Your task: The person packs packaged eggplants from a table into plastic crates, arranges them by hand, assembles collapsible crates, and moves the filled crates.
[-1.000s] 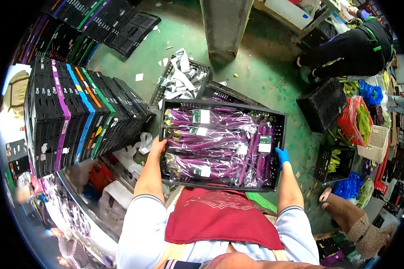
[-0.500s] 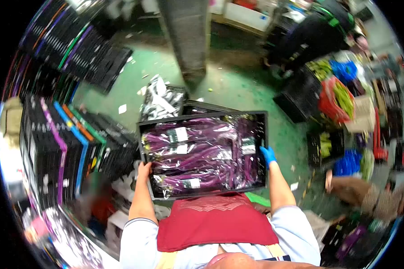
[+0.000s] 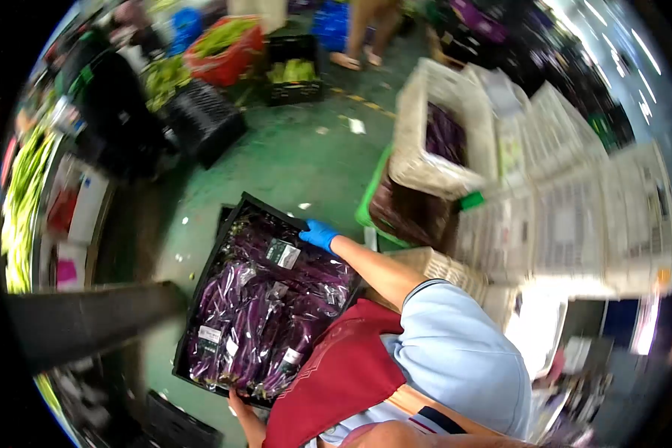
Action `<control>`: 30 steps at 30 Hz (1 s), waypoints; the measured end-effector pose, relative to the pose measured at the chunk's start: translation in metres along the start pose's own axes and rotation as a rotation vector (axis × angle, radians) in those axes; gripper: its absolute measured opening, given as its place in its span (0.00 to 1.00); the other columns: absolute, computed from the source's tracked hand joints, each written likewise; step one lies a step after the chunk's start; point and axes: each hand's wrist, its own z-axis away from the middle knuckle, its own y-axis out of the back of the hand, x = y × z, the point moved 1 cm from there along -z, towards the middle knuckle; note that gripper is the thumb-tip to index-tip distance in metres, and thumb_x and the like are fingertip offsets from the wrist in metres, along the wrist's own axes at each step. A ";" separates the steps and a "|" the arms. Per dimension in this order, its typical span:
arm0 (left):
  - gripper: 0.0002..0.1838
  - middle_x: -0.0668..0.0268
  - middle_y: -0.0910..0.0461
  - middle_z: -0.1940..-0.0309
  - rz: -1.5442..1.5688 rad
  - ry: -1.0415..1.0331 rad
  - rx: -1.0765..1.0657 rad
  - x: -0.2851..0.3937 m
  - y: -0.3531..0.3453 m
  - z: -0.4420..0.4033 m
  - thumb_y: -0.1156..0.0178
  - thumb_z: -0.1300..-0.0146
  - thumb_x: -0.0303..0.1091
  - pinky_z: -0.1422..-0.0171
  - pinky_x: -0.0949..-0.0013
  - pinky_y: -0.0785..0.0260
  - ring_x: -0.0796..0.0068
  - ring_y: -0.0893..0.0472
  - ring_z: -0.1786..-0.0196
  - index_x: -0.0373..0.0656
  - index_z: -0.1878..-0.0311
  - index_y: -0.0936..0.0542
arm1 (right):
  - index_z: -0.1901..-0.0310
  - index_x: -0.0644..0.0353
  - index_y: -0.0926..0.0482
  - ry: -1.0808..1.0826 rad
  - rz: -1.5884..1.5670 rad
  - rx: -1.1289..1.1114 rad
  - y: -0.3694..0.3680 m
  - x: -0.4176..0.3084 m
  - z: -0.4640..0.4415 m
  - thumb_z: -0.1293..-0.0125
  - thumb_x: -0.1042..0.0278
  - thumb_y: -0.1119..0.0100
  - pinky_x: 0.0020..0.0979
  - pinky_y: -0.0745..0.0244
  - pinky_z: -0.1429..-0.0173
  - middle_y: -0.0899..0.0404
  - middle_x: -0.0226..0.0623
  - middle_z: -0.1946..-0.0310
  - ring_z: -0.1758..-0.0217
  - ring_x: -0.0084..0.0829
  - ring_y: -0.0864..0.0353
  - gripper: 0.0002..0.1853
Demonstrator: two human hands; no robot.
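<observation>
A black plastic crate is held up in front of my body, tilted in view. It is full of clear bags of long purple vegetables, probably eggplants, with white and dark labels on several bags. My right hand, in a blue glove, grips the crate's far-right rim. Bare and partly hidden, my left hand holds the opposite rim near the bottom of the view. My red apron is close against the near side.
White baskets stand stacked on the right, one white crate holding purple produce. A post rises at left. Beyond the green floor are a black crate, a red bag of greens, a bending person and another person's legs.
My view has swung to the right, bringing the white baskets into sight and the post over to the left. The crate has turned with me, still between both hands.
</observation>
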 end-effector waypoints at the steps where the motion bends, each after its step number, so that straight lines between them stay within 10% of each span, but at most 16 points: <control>1: 0.10 0.72 0.37 0.86 -0.050 -0.049 -0.011 0.016 0.010 -0.025 0.47 0.42 0.37 0.82 0.73 0.41 0.78 0.36 0.84 0.45 0.77 0.31 | 0.55 0.65 0.27 -0.071 -0.035 -0.011 0.000 -0.016 0.022 0.49 0.55 0.45 0.39 0.31 0.52 0.24 0.55 0.61 0.57 0.49 0.25 0.24; 10: 0.11 0.71 0.38 0.90 -0.669 -0.242 -0.194 0.164 -0.215 0.001 0.46 0.45 0.32 0.84 0.72 0.43 0.78 0.37 0.87 0.45 0.81 0.33 | 0.50 0.68 0.32 -0.490 -0.524 0.436 0.081 0.048 0.267 0.48 0.57 0.47 0.37 0.32 0.53 0.26 0.56 0.60 0.56 0.47 0.25 0.27; 14: 0.08 0.71 0.37 0.90 -0.890 -0.334 -0.463 0.187 -0.354 -0.005 0.43 0.46 0.32 0.83 0.70 0.46 0.76 0.37 0.87 0.45 0.77 0.30 | 0.52 0.64 0.29 -0.556 -0.933 0.704 0.090 0.075 0.333 0.44 0.67 0.45 0.24 0.31 0.60 0.25 0.33 0.63 0.64 0.22 0.27 0.18; 18: 0.06 0.72 0.37 0.89 -1.096 -0.580 -0.622 0.210 -0.505 -0.004 0.41 0.48 0.33 0.83 0.69 0.46 0.77 0.37 0.87 0.43 0.70 0.27 | 0.53 0.65 0.29 -0.545 -1.048 0.894 0.109 0.050 0.385 0.44 0.70 0.43 0.23 0.30 0.63 0.24 0.32 0.65 0.66 0.22 0.26 0.17; 25: 0.09 0.71 0.38 0.92 -1.346 -0.683 -1.105 0.182 -0.667 0.206 0.43 0.46 0.31 0.91 0.73 0.55 0.80 0.40 0.93 0.41 0.76 0.32 | 0.63 0.64 0.24 -0.578 -1.416 1.118 0.127 -0.007 0.496 0.45 0.71 0.46 0.23 0.29 0.68 0.22 0.34 0.72 0.73 0.26 0.24 0.09; 28: 0.07 0.71 0.39 0.89 -1.439 -0.622 -1.247 0.124 -0.684 0.284 0.44 0.44 0.30 0.86 0.73 0.54 0.81 0.41 0.88 0.40 0.72 0.31 | 0.82 0.54 0.29 -0.792 -1.449 1.467 0.111 -0.034 0.525 0.45 0.68 0.48 0.21 0.41 0.81 0.35 0.24 0.87 0.86 0.19 0.35 0.09; 30: 0.27 0.71 0.39 0.89 -1.467 -0.495 -1.323 0.073 -0.696 0.305 0.44 0.45 0.26 0.86 0.74 0.56 0.82 0.42 0.89 0.26 0.44 0.41 | 0.84 0.51 0.31 -0.720 -1.480 1.512 0.061 0.000 0.565 0.45 0.66 0.49 0.21 0.40 0.82 0.35 0.24 0.89 0.87 0.21 0.35 0.11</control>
